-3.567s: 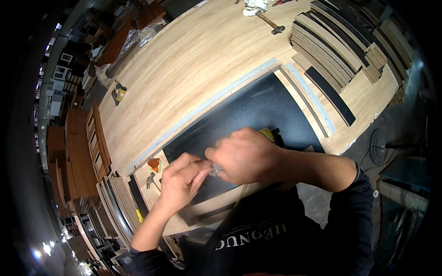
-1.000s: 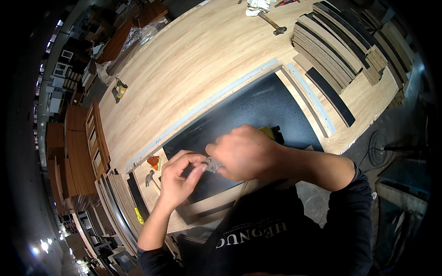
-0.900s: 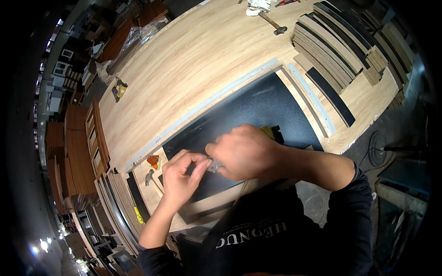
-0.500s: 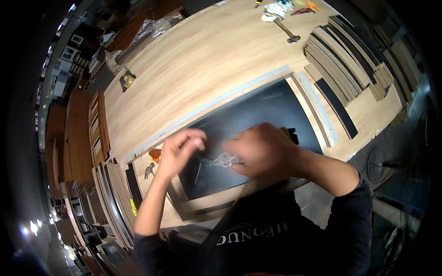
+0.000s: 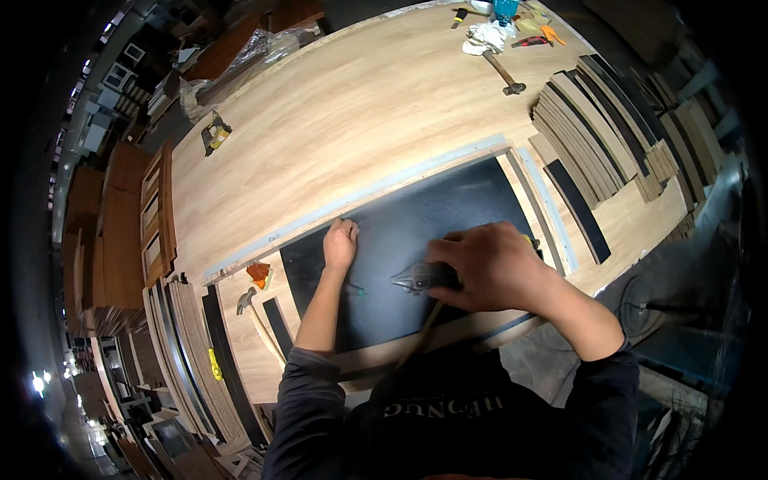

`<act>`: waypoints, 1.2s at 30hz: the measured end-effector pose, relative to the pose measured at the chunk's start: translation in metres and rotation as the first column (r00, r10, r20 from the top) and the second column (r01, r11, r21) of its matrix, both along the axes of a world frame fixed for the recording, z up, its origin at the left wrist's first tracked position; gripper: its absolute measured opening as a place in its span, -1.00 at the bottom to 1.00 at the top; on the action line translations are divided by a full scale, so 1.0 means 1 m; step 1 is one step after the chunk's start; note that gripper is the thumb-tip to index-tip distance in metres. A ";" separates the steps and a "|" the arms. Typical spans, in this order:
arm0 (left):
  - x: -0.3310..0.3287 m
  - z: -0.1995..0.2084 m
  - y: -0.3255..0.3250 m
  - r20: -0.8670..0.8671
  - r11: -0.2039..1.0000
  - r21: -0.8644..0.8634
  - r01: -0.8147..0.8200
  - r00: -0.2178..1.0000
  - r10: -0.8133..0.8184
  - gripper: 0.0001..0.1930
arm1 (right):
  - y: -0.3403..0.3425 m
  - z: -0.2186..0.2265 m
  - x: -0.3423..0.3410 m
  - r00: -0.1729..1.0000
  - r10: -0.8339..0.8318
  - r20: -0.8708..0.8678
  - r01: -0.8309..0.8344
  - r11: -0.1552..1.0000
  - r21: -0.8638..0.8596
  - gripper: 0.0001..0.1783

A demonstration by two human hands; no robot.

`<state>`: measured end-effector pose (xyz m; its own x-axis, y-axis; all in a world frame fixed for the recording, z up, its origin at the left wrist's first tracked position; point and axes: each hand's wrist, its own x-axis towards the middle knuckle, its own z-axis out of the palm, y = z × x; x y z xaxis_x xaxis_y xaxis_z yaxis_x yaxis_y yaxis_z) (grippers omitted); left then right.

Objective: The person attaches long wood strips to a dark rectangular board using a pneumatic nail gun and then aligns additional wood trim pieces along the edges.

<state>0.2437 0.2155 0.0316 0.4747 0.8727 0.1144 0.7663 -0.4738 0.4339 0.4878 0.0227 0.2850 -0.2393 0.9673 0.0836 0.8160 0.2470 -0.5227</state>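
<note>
A black panel (image 5: 480,192) lies in front of me, with wooden strips (image 5: 524,188) along its edges. My left hand (image 5: 342,242) is closed at the panel's far left edge, fingertips by the far strip; whatever they may pinch is hidden. Above the panel's right half, my right hand (image 5: 500,268) grips dark metal pliers (image 5: 416,278), their tapered nose pointing left. Their handles are mostly covered by my fingers. Between my hands, a small slim item with a greenish end (image 5: 358,290) rests on the panel, too blurred to name.
Left of the panel lie a claw hammer (image 5: 246,302), an orange item (image 5: 258,274) and a short black strip (image 5: 278,326). Stacked strips stand at right (image 5: 576,136) and left (image 5: 188,352). Farther off are a yellow-black tool (image 5: 216,134), another hammer (image 5: 504,74) and a white cloth (image 5: 484,38).
My left hand has moved up and right, from above the panel to its far edge. The right hand has shifted slightly right with the pliers, and the view has moved a little.
</note>
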 end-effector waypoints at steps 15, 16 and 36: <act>0.003 0.263 -0.108 0.441 0.866 -0.170 0.470 0.822 -0.360 -0.78 | 0.012 -0.015 -0.017 0.984 0.107 -0.140 -0.080 0.979 0.187 -0.75; 0.008 0.265 -0.115 0.446 0.878 -0.175 0.445 0.831 -0.333 -0.80 | 0.012 -0.015 -0.017 0.984 0.117 -0.136 -0.088 0.975 0.203 -0.74; 0.036 0.289 -0.112 0.045 0.757 -0.159 0.634 0.771 -0.635 -0.91 | 0.009 -0.017 -0.021 0.990 0.140 -0.025 -0.132 0.968 0.214 -0.73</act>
<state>0.2802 0.1035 0.3201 0.9264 0.3764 -0.0046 0.3196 -0.7800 0.5381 0.4672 0.0318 0.2682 -0.3597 0.8852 0.2949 0.7468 0.4626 -0.4778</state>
